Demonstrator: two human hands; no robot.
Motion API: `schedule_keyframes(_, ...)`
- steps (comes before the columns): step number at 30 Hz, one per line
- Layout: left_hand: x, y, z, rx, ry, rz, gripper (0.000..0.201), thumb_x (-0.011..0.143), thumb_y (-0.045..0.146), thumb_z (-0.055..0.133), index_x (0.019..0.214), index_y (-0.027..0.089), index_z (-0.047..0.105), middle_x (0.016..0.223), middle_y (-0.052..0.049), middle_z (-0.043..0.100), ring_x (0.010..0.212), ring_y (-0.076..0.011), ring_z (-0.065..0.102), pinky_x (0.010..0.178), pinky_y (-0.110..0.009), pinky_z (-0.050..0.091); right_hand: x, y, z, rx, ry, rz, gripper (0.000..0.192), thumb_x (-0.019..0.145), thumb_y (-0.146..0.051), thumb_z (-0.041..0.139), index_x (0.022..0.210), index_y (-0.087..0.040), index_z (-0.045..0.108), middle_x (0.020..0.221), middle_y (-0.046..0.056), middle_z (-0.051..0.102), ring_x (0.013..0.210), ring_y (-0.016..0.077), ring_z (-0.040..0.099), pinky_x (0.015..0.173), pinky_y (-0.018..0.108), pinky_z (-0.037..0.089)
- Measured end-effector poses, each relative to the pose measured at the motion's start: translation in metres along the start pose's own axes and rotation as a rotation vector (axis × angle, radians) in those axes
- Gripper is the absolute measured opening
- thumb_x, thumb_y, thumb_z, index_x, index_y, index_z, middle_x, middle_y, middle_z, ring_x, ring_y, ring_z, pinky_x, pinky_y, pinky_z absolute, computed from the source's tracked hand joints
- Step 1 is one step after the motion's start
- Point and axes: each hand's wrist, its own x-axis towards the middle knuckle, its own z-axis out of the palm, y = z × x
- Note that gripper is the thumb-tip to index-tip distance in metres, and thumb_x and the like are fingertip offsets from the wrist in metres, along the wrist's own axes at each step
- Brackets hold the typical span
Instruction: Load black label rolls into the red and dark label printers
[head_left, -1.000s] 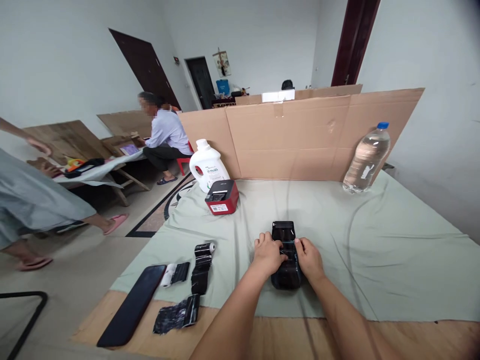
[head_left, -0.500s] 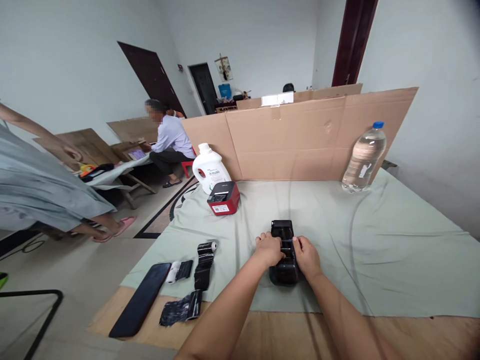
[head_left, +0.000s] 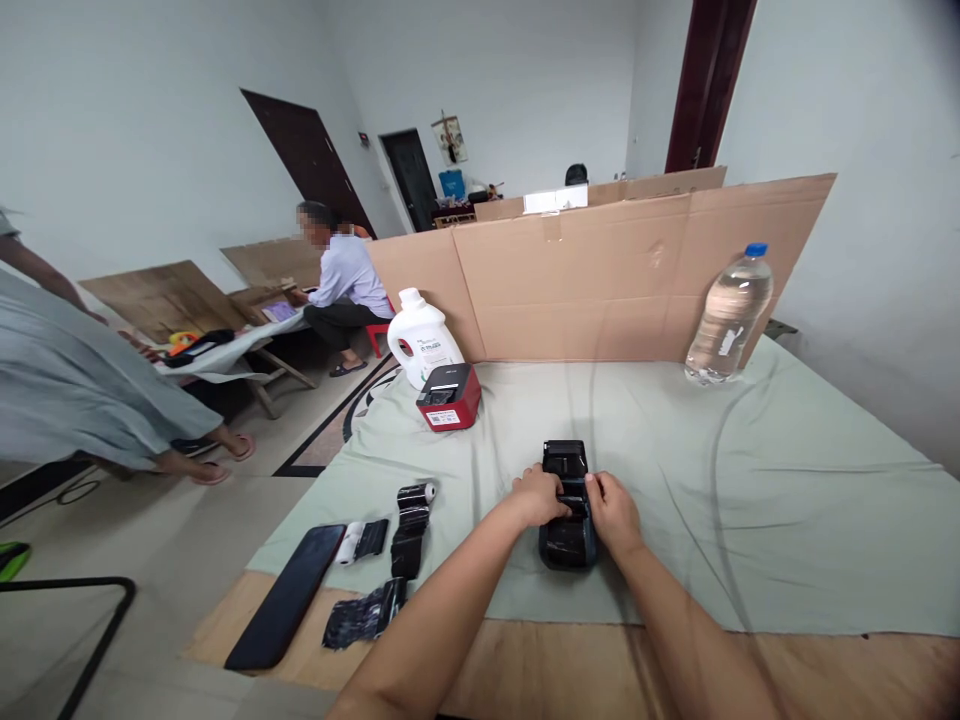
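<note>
I see my left hand [head_left: 538,496] and right hand [head_left: 613,514] both grasping the black printer [head_left: 568,505] lying mid-counter on the pale green cloth [head_left: 750,480]. A cardboard screen [head_left: 600,275] backs the counter [head_left: 525,680]; white walls surround.

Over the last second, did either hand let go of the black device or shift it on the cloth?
No visible change: the left hand and the right hand stay on the black device, which lies in the same spot on the green cloth. A person in grey walked along the left edge.
</note>
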Motion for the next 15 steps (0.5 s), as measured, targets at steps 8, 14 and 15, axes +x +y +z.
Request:
schedule_keyframes(8,0.01,-0.013,0.012,-0.089,0.049,0.039,0.042,0.058,0.042,0.075,0.095,0.022,0.071,0.11,-0.007,0.061,0.102,-0.0245,0.059,0.085,-0.028,0.048,0.0,-0.001,-0.001,-0.011,-0.003,0.003,0.043,0.093,-0.048,0.026,0.071,-0.022,0.052,0.077,0.005,0.064,0.073,0.018,0.058,0.065,0.026,0.036)
schedule_keyframes(14,0.014,-0.015,0.006,-0.037,-0.036,0.087,0.046,0.058,0.045,0.075,0.098,0.024,0.072,0.113,-0.009,0.06,0.109,-0.029,0.055,0.089,-0.035,0.047,0.0,0.0,0.0,-0.017,-0.008,0.012,0.043,0.093,-0.048,0.026,0.071,-0.022,0.052,0.077,0.005,0.064,0.073,0.018,0.058,0.065,0.027,0.036)
schedule_keyframes(15,0.014,-0.015,0.004,-0.018,-0.052,0.089,0.047,0.058,0.046,0.075,0.1,0.025,0.072,0.114,-0.009,0.06,0.112,-0.0318,0.053,0.091,-0.039,0.046,0.0,0.0,0.0,-0.017,-0.007,0.014,0.042,0.093,-0.048,0.026,0.071,-0.022,0.052,0.077,0.005,0.064,0.074,0.0182,0.058,0.065,0.027,0.036)
